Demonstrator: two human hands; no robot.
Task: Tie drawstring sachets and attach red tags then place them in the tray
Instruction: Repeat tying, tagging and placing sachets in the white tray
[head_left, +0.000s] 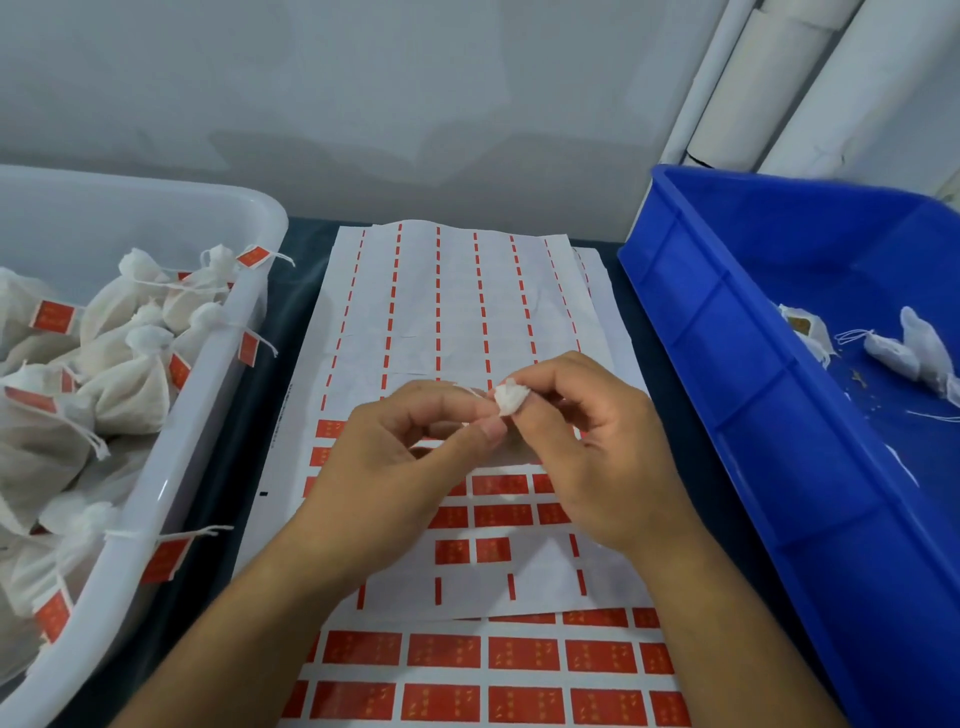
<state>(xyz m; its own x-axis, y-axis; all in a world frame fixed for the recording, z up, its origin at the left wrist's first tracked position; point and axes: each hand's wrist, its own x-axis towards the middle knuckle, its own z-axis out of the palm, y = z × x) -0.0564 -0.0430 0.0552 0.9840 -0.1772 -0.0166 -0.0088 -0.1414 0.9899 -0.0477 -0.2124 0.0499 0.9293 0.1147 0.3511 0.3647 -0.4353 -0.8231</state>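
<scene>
No text can be read anywhere. The red tags still on the sticker sheet carry small gold marks, likely characters, but they are too blurred and small to make out. The same gold marks show on the tags of the tied sachets in the white tray, for instance on the one at the tray's left, and are equally illegible. A short black mark sits near the sheet's left edge; it is no letter or number.
</scene>
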